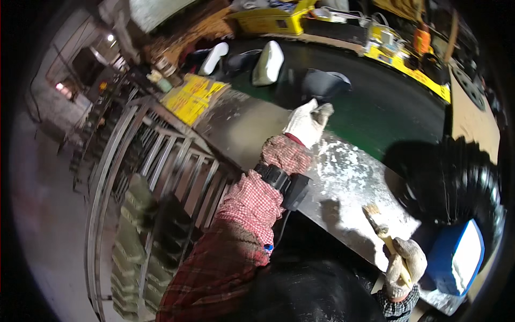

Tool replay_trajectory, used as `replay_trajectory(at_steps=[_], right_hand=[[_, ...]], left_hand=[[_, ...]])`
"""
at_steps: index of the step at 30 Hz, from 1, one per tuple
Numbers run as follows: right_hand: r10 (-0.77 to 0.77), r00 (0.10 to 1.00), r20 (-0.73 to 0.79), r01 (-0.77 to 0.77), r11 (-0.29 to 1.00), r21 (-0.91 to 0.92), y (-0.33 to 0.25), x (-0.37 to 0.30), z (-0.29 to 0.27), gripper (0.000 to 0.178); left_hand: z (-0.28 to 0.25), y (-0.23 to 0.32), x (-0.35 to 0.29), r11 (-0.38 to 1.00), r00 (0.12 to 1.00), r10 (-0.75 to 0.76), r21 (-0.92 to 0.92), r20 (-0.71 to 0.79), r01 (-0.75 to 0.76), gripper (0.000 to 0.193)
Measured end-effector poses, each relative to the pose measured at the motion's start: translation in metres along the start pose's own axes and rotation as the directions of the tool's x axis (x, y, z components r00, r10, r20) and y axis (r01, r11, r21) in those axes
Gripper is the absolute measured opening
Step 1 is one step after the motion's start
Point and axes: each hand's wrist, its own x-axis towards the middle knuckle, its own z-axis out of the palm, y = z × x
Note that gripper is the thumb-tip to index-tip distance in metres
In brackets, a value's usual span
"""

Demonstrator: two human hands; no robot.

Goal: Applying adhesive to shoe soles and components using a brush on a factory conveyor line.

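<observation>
My left hand (307,124), in a white work glove, reaches over the dark green surface (365,121). Its fingers look apart and come up to the lower edge of a dark grey curved piece, like a shoe upper (324,83); whether they touch it is unclear. At the lower right, my right hand (406,264), also gloved, is closed round the pale handle of a brush (377,220). The bristles point away from me, above a metal ledge (348,166) smeared with white. Close by that hand stands a blue container (448,260) with something white in it.
White-soled shoe pieces (268,63) lie farther back on the green surface. A metal rack (153,161) with several grey-green shaped pieces (129,249) stands at left. A black ribbed hose (456,180) bulges at right. Yellow sheeting (194,98) covers the ledge's far left end.
</observation>
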Motion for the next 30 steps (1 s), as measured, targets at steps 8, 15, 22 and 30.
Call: replay_trajectory(at_steps=[8,15,22,30], right_hand=[[0.126,0.978,0.168,-0.173,0.937,0.304,-0.021,0.011,0.057,0.032],[0.061,0.955,0.289,-0.165,0.921,0.352,-0.061,0.025,0.095,0.027],[0.113,0.965,0.237,-0.172,0.954,0.245,-0.073,0.009,0.102,0.023],[0.090,0.951,0.295,-0.193,0.920,0.341,-0.092,0.008,0.087,0.023]], left_hand=[[-0.044,0.018,-0.277,0.421,0.569,0.817,0.767,-0.090,-0.484,0.037],[-0.069,0.054,-0.498,-0.237,-0.445,0.841,0.949,0.308,0.209,0.053],[-0.111,0.115,-0.500,0.138,-0.492,0.870,0.971,-0.025,0.195,0.089],[-0.102,0.144,-0.440,-0.025,-0.421,0.905,0.995,0.064,0.098,0.092]])
